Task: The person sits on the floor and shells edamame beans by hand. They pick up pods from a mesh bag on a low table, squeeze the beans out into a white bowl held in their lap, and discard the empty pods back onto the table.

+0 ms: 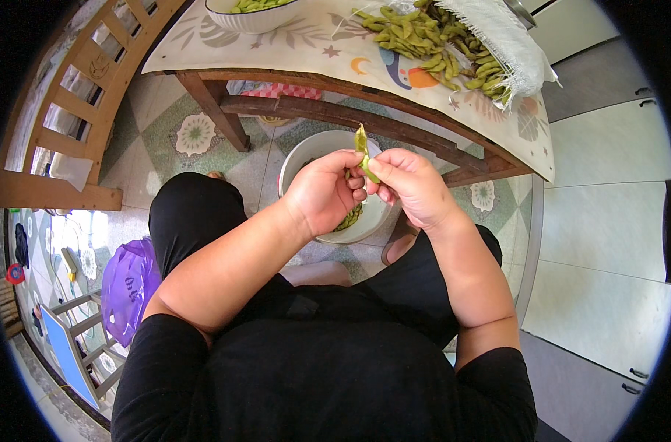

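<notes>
A green soybean pod [362, 140] stands upright between my hands, its split upper part pointing away from me. My left hand [322, 190] pinches it from the left side, with the other fingers curled in. From the other side my right hand [416, 186] grips the lower part between thumb and fingers. Both hands are above a white bucket [378, 215] on the floor. Inside the bucket, partly hidden by my hands, lie green pods or husks [349, 219].
Ahead is a wooden table [291, 55] with a patterned cover. On it are a white bowl [251, 22] of green beans and a heap of soybean pods [405, 35] beside a white woven sack [501, 37]. A purple plastic bag [129, 287] is at my left; pale cabinets [608, 228] line the right.
</notes>
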Demonstrator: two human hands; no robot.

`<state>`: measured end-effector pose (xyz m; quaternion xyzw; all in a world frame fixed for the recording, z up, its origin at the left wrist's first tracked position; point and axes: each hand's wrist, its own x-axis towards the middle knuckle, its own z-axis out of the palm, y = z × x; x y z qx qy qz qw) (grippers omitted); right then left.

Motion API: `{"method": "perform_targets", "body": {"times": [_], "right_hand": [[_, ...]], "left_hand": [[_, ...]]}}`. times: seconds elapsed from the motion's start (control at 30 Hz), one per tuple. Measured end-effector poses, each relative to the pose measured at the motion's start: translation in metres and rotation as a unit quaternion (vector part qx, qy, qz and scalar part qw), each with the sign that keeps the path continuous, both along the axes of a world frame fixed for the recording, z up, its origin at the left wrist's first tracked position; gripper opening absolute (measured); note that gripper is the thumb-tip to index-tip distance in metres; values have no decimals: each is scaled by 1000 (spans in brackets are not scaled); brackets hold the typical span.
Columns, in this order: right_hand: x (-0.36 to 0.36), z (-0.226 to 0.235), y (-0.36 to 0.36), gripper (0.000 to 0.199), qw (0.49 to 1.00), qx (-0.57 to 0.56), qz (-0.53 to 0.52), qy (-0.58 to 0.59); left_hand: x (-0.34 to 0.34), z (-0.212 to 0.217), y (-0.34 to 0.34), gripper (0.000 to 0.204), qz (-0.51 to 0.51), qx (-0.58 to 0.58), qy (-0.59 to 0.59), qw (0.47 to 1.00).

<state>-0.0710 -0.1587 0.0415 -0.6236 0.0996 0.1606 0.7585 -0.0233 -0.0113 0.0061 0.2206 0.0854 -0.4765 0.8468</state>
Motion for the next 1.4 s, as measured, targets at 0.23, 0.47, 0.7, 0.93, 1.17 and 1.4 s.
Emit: {"method": "perform_targets", "body": {"times": [0.23, 0.47, 0.7, 0.93, 1.17, 1.4], "right_hand": [[-5, -1, 17, 17, 983, -170, -7, -69], [-5, -8, 15, 17, 983, -111, -95, -113], [-5, -7, 16, 16, 987, -59, -107, -102], [-5, -10, 17, 15, 969, -136, -128, -160], [-7, -12, 14, 13, 963, -163, -133, -166], [-3, -17, 20, 15, 887, -378, -111, -241]], "left_hand": [[1, 4, -1, 12, -26, 60, 15, 998], [-14, -6, -6, 11, 71, -1, -90, 993], [-14, -7, -6, 9, 86, -20, -79, 993], [-17, 0, -9, 10, 111, 44, -135, 984], [-13, -3, -8, 9, 97, 85, -207, 970], [-7, -10, -7, 11, 90, 101, -130, 982]]}}
